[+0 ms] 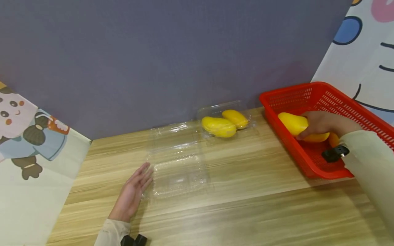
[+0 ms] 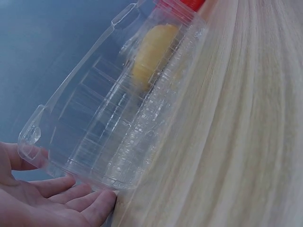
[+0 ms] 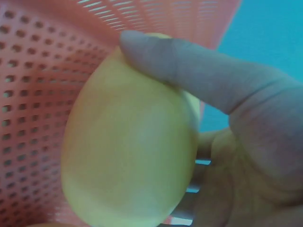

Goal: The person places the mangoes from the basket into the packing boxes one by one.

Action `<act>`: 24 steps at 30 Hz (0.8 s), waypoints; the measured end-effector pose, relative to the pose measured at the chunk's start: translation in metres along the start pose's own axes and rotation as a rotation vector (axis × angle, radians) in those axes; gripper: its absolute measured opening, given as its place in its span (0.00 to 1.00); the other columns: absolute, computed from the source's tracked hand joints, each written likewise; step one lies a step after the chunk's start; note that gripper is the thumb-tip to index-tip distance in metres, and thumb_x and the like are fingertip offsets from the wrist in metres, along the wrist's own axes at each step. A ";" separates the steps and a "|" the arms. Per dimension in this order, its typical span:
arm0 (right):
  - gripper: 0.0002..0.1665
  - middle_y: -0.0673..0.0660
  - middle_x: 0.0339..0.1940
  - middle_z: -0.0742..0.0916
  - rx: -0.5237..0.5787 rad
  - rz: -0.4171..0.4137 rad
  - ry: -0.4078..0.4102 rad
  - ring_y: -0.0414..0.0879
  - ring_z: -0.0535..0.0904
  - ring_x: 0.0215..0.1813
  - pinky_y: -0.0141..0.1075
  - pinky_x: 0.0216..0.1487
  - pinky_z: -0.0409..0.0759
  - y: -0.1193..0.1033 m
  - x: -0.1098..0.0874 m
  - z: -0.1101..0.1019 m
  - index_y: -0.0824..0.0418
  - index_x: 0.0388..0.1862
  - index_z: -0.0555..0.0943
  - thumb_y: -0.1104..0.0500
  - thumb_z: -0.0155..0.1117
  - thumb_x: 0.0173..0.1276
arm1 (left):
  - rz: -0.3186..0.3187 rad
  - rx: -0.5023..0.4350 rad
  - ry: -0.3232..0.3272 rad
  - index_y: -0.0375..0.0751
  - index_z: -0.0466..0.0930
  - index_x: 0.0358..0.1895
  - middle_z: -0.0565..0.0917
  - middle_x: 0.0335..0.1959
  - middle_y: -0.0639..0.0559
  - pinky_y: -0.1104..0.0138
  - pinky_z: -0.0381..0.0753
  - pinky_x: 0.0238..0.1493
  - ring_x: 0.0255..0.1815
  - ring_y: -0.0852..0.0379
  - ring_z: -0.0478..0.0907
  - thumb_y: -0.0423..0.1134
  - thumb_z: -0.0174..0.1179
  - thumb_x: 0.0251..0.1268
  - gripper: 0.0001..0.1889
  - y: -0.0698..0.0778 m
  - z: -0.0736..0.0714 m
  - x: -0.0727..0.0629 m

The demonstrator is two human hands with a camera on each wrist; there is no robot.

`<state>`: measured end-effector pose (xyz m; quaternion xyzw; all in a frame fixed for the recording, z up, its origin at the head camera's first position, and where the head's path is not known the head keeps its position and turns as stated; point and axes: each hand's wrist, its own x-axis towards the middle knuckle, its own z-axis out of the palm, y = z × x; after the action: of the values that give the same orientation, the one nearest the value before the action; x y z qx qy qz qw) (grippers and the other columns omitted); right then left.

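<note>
My right hand (image 1: 323,123) reaches into the red basket (image 1: 292,155) and grips a yellow mango (image 1: 290,123). In the right wrist view the thumb lies across the top of this mango (image 3: 132,142), with the fingers partly hidden behind it. More yellow-orange fruit (image 1: 333,139) lies beneath that hand. On the left, my left hand (image 1: 130,193) has its fingers extended at the side of an unfolded clear plastic clamshell box (image 1: 180,179). The left wrist view shows the fingertips (image 2: 102,205) right at the box's edge, palm up, curled round nothing.
Behind the unfolded box, another clear box (image 1: 212,110) holds two yellow mangoes (image 1: 218,126) near the wall. A grey-blue wall (image 1: 172,61) closes off the back of the wooden table (image 1: 246,212). Cartoon-printed panels (image 1: 37,136) stand at both sides.
</note>
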<state>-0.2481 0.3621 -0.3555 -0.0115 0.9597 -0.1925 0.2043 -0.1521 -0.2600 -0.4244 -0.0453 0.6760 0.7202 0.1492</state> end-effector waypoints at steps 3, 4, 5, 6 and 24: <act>0.59 0.67 0.46 0.81 -0.056 -0.010 0.063 0.62 0.73 0.48 0.58 0.46 0.76 -0.007 -0.005 -0.007 0.71 0.62 0.69 0.34 0.79 0.42 | 0.000 0.003 0.004 0.40 0.44 0.80 0.46 0.83 0.51 0.70 0.64 0.72 0.81 0.50 0.51 0.40 0.33 0.82 0.28 0.001 0.001 0.000; 0.61 0.67 0.46 0.81 -0.070 -0.008 0.087 0.63 0.73 0.48 0.59 0.46 0.76 -0.009 -0.007 -0.009 0.71 0.63 0.68 0.33 0.79 0.41 | -0.001 0.001 0.005 0.40 0.43 0.80 0.46 0.83 0.51 0.70 0.64 0.73 0.81 0.50 0.50 0.39 0.33 0.82 0.28 0.001 0.002 -0.001; 0.62 0.68 0.46 0.81 -0.080 -0.008 0.107 0.63 0.73 0.48 0.59 0.46 0.76 -0.012 -0.010 -0.011 0.71 0.63 0.69 0.31 0.79 0.40 | -0.001 -0.001 0.005 0.40 0.43 0.80 0.46 0.83 0.50 0.69 0.63 0.73 0.82 0.49 0.50 0.39 0.33 0.82 0.28 0.002 0.002 -0.001; 0.64 0.69 0.47 0.81 -0.086 -0.006 0.125 0.64 0.72 0.48 0.59 0.46 0.76 -0.014 -0.012 -0.013 0.71 0.64 0.68 0.30 0.78 0.39 | -0.003 -0.004 0.006 0.40 0.42 0.80 0.45 0.83 0.50 0.69 0.63 0.73 0.82 0.49 0.50 0.39 0.33 0.82 0.28 0.002 0.003 -0.002; 0.57 0.62 0.53 0.81 -0.127 -0.146 0.328 0.56 0.73 0.49 0.51 0.44 0.75 -0.126 -0.066 -0.010 0.55 0.69 0.68 0.29 0.76 0.46 | 0.007 0.015 0.014 0.38 0.43 0.80 0.45 0.83 0.48 0.72 0.65 0.72 0.82 0.47 0.50 0.38 0.33 0.82 0.29 0.000 0.005 -0.001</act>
<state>-0.1986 0.2552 -0.2743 -0.0622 0.9870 -0.1454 0.0294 -0.1501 -0.2554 -0.4238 -0.0469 0.6827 0.7152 0.1421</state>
